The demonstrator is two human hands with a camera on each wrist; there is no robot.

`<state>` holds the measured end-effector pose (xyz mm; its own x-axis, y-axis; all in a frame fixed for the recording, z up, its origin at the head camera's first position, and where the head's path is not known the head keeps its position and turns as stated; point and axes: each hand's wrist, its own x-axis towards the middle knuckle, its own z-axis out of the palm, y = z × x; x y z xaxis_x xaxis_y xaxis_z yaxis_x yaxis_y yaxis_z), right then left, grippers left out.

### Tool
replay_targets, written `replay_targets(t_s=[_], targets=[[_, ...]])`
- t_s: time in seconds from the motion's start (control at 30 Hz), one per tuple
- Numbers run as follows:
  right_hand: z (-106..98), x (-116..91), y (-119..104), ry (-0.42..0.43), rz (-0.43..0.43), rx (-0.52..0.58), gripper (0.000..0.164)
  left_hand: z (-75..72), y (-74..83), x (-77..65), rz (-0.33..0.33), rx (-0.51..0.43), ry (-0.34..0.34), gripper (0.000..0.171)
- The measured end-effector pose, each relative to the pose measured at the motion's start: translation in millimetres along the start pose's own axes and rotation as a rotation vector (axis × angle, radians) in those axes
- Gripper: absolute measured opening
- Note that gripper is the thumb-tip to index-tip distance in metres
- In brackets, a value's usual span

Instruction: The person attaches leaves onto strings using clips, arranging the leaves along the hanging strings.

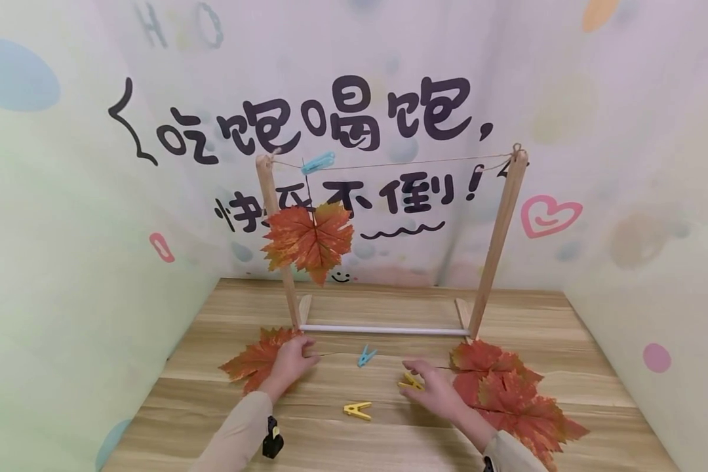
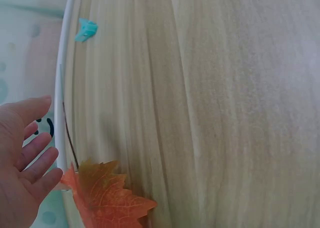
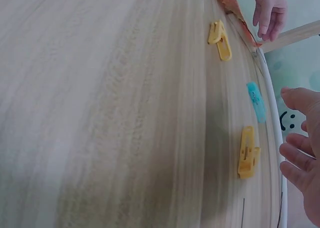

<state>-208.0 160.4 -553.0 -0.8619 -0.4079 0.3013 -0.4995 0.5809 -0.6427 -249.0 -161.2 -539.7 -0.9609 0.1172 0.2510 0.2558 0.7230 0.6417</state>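
My left hand (image 1: pixel 292 364) hovers over an orange artificial maple leaf (image 1: pixel 254 360) at the table's left, its fingers loosely bent and holding nothing. In the left wrist view the leaf's dark stem (image 2: pixel 70 138) runs along beside the fingers. My right hand (image 1: pixel 436 390) is above a yellow clothespin (image 3: pixel 247 153), fingers relaxed and nothing between them. A blue clothespin (image 1: pixel 366 356) and another yellow clothespin (image 1: pixel 357 410) lie on the table between the hands. Several red-orange leaves (image 1: pixel 507 393) overlap to the right of my right hand.
A wooden frame with two posts (image 1: pixel 498 242) and a white crossbar (image 1: pixel 383 330) stands behind the hands. From its string (image 1: pixel 413 162) hangs one maple leaf (image 1: pixel 313 239), its stem held by a blue clothespin (image 1: pixel 318 163). A printed backdrop (image 1: pixel 643 164) encloses the wooden table (image 1: pixel 330 446).
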Motion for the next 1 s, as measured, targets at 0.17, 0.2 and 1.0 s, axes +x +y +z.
replay_targets(t_s=[0.17, 0.2, 1.0], targets=[[4, -4, 3, -0.016, 0.007, -0.024, 0.048, 4.8, 1.5, -1.1, 0.023, 0.037, -0.026, 0.03], [5, -5, 3, -0.016, 0.009, -0.025, 0.048, 5.8, 1.6, -1.2, 0.033, 0.043, -0.03, 0.029], [6, -12, 7, 0.029, -0.046, -0.072, 0.043, 14.9, -0.4, 3.3, 0.168, 0.139, -0.059, 0.002]])
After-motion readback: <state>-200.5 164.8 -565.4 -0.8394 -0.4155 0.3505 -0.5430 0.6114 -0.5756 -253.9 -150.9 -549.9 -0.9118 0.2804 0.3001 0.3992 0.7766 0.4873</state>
